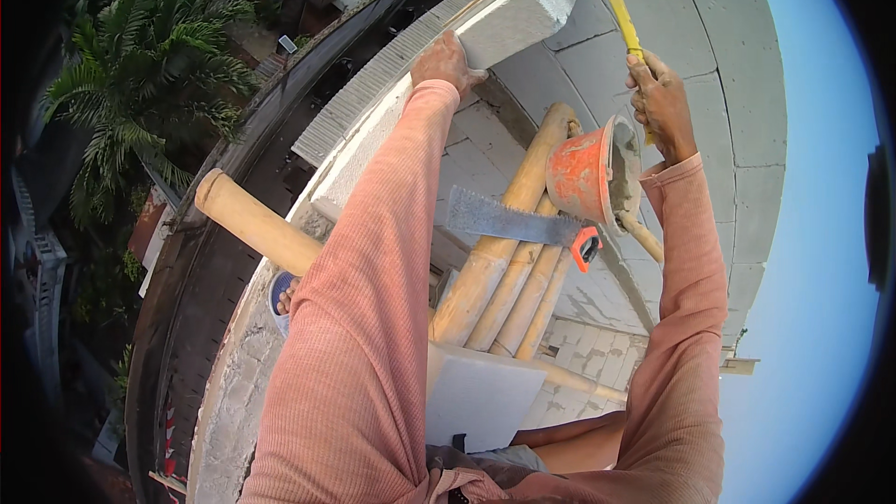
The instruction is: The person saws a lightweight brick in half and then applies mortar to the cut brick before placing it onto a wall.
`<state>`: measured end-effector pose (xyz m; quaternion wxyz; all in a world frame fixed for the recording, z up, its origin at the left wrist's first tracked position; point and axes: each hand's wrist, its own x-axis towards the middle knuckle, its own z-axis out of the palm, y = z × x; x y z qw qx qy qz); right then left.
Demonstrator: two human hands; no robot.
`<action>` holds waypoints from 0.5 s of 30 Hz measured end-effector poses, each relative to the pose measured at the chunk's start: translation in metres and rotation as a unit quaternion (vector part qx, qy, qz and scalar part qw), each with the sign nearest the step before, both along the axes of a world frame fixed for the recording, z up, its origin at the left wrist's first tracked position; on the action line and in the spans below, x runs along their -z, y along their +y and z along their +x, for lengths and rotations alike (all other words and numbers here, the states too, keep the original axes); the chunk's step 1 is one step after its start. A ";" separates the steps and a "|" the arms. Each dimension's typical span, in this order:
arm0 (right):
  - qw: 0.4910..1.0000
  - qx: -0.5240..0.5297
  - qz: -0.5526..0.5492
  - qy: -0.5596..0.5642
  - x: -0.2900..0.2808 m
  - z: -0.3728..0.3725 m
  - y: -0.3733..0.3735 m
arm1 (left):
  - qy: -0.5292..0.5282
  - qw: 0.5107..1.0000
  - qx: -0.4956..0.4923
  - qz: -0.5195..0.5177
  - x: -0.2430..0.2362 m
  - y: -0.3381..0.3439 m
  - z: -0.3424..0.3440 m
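Note:
My right hand (661, 105) is closed round the yellow handle of a claw hammer (620, 17). The hammer's striking face is at the far end of a white aerated concrete block (518, 23); I cannot tell whether it touches. This block lies along the top of a curved wall. At its near end my left hand (442, 63) grips it, thumb against the inner side and fingers over the outer edge. Below my right hand sits an orange mortar-smeared bucket (576, 173), a wooden handle (642, 235) sticking out. A hand saw (504, 219) with an orange-and-black grip lies across bamboo poles (485, 289).
Left of the wall the ground drops far to a street (219, 289) and a palm tree (154, 65). A thick bamboo pole (257, 224) juts over the edge beside a foot in a blue sandal (281, 297). Another pale block (481, 397) lies near my lap. Grey block wall (742, 84) rises at right.

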<state>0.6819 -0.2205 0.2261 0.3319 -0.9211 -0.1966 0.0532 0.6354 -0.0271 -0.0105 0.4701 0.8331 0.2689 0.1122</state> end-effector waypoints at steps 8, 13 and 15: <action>1.000 -0.009 -0.014 -0.009 0.008 0.007 0.004 | -0.016 1.000 -0.019 0.014 0.012 -0.002 0.007; 0.965 -0.143 -0.172 -0.136 0.018 0.115 -0.060 | -0.017 0.999 0.045 0.001 0.000 -0.007 0.015; 0.871 -0.288 -0.342 -0.204 0.031 0.144 -0.107 | -0.230 0.973 0.023 0.017 0.008 0.004 0.015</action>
